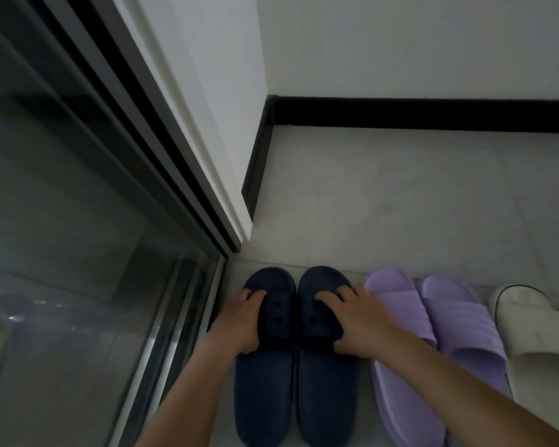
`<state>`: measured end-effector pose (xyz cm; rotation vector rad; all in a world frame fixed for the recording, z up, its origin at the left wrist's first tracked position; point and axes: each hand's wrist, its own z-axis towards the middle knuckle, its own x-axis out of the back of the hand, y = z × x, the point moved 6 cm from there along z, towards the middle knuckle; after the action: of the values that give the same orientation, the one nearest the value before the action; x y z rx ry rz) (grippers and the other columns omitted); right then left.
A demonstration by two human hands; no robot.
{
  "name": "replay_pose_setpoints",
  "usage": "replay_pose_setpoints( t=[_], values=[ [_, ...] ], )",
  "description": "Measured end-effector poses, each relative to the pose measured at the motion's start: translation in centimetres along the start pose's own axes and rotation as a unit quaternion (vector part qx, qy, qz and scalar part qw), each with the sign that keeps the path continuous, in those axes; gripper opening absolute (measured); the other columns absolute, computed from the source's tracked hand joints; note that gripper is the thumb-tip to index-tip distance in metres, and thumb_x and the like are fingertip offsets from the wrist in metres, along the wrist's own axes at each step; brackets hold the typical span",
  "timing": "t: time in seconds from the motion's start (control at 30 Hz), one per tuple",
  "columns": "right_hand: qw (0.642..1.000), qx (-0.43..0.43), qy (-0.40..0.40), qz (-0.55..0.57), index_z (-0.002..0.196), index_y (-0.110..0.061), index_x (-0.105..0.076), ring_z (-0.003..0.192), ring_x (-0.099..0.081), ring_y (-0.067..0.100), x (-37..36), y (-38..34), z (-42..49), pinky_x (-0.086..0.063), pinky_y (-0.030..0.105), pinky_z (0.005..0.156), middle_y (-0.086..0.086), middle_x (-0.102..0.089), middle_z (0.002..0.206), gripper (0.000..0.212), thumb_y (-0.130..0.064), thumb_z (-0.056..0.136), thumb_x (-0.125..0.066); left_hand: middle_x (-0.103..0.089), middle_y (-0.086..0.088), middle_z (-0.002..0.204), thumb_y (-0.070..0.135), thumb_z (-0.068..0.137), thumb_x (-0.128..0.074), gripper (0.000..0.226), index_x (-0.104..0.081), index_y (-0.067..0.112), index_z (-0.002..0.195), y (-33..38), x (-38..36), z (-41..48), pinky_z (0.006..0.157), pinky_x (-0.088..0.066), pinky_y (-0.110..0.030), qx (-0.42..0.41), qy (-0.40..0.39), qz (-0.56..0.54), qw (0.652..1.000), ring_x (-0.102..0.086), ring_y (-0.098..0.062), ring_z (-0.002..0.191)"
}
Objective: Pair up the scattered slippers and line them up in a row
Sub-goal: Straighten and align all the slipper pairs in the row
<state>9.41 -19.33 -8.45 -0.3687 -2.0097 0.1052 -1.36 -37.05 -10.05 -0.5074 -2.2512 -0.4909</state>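
Note:
Two navy slippers stand side by side on the pale floor, toes toward the wall. My left hand (239, 324) grips the strap of the left navy slipper (263, 382). My right hand (355, 321) grips the strap of the right navy slipper (326, 391). To their right lies a lilac pair, its left slipper (397, 366) touching my right wrist and its right slipper (459, 321) beside it. A white slipper (536, 333) sits at the far right, cut off by the frame edge.
A glass sliding door (78, 253) with a dark frame runs along the left, close to the left navy slipper. A white wall with black skirting (400, 114) closes the far side. Bare grey floor tiles (384, 204) lie between the slippers and the wall.

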Motion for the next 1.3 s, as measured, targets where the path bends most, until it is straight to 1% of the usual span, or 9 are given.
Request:
replay_pose_setpoints(
  t=[0.27, 0.43, 0.53, 0.67, 0.8, 0.9, 1.07, 1.2, 1.3],
  values=[
    [0.995, -0.037, 0.050, 0.073, 0.137, -0.038, -0.021, 0.124, -0.031, 0.030, -0.3, -0.9, -0.4, -0.048, 0.041, 0.087, 0.006, -0.033, 0.132, 0.087, -0.048, 0.065, -0.069, -0.015, -0.003, 0.153, 0.003, 0.076, -0.062, 0.091, -0.011, 0.027, 0.149, -0.2, 0.9, 0.2, 0.102, -0.042, -0.043, 0.009, 0.033, 0.010, 0.999, -0.040, -0.035, 0.126],
    [0.993, -0.040, 0.063, 0.089, 0.137, -0.039, -0.024, 0.126, -0.030, 0.030, -0.1, -1.0, -0.3, -0.048, 0.042, 0.088, 0.006, -0.032, 0.134, 0.083, -0.046, 0.067, -0.067, -0.015, -0.004, 0.155, 0.006, 0.077, -0.061, 0.092, -0.008, 0.025, 0.150, 0.1, 1.3, 0.0, 0.102, -0.041, -0.043, 0.006, 0.046, 0.048, 0.998, -0.040, -0.036, 0.127],
    [0.992, -0.040, 0.072, 0.096, 0.138, -0.038, -0.023, 0.128, -0.029, 0.030, -0.3, -1.1, -0.4, -0.047, 0.043, 0.089, 0.006, -0.032, 0.136, 0.084, -0.047, 0.068, -0.068, -0.006, -0.005, 0.158, 0.019, 0.077, -0.065, 0.098, -0.001, 0.021, 0.151, 0.9, 0.9, 0.0, 0.110, -0.032, -0.044, -0.003, 0.037, 0.062, 0.997, -0.023, -0.036, 0.139],
    [0.990, -0.046, 0.079, 0.109, 0.142, -0.034, -0.021, 0.130, -0.029, 0.028, -0.4, -1.2, -0.1, -0.045, 0.043, 0.094, 0.004, -0.034, 0.139, 0.092, -0.054, 0.065, -0.069, -0.006, -0.004, 0.159, 0.047, 0.067, -0.074, 0.113, -0.004, 0.022, 0.151, 2.9, 0.9, 0.3, 0.118, -0.016, -0.042, -0.061, 0.012, 0.030, 0.998, -0.005, -0.026, 0.146],
    [0.988, -0.062, 0.076, 0.120, 0.143, -0.017, -0.023, 0.130, -0.030, 0.026, -0.5, -1.0, -0.1, -0.042, 0.040, 0.100, 0.005, -0.034, 0.140, 0.102, -0.058, 0.063, -0.071, -0.016, -0.002, 0.156, 0.049, 0.064, -0.078, 0.109, -0.016, 0.023, 0.150, 3.0, 1.6, -0.1, 0.115, -0.022, -0.037, -0.067, 0.029, -0.008, 0.997, -0.014, -0.024, 0.143],
    [0.986, -0.068, 0.085, 0.128, 0.139, -0.014, -0.030, 0.128, -0.032, 0.026, -0.5, -1.1, 0.0, -0.043, 0.040, 0.097, 0.005, -0.036, 0.137, 0.100, -0.060, 0.060, -0.072, -0.022, -0.001, 0.154, 0.047, 0.064, -0.079, 0.105, -0.021, 0.022, 0.148, 2.9, 1.9, -0.3, 0.114, -0.025, -0.038, -0.075, 0.039, -0.005, 0.996, -0.020, -0.023, 0.141],
    [0.985, -0.058, 0.091, 0.135, 0.141, -0.014, -0.028, 0.129, -0.031, 0.025, -0.6, -1.1, -0.2, -0.043, 0.039, 0.099, 0.005, -0.036, 0.138, 0.102, -0.061, 0.061, -0.071, -0.011, -0.002, 0.159, 0.055, 0.065, -0.075, 0.108, -0.014, 0.027, 0.150, 3.9, 1.0, -0.3, 0.117, -0.018, -0.045, -0.063, 0.019, 0.015, 0.998, -0.008, -0.022, 0.145],
    [0.983, -0.026, 0.061, 0.170, 0.147, -0.014, -0.014, 0.135, -0.026, 0.024, -0.5, -0.6, -0.9, -0.037, 0.040, 0.106, 0.005, -0.025, 0.147, 0.114, -0.061, 0.061, -0.073, -0.008, -0.002, 0.159, 0.060, 0.061, -0.074, 0.113, -0.011, 0.028, 0.150, 5.8, 0.9, -0.5, 0.116, -0.017, -0.048, -0.057, 0.035, 0.034, 0.997, -0.006, -0.024, 0.145],
    [0.976, 0.018, 0.061, 0.208, 0.147, -0.017, -0.017, 0.137, -0.026, 0.021, 0.3, 1.3, -2.9, -0.033, 0.034, 0.110, 0.002, -0.022, 0.150, 0.114, -0.062, 0.060, -0.074, -0.004, -0.001, 0.159, 0.068, 0.055, -0.072, 0.124, -0.005, 0.026, 0.150, 9.2, 1.0, -0.8, 0.117, -0.012, -0.048, -0.107, 0.036, 0.075, 0.991, -0.005, -0.024, 0.145]
  ],
)
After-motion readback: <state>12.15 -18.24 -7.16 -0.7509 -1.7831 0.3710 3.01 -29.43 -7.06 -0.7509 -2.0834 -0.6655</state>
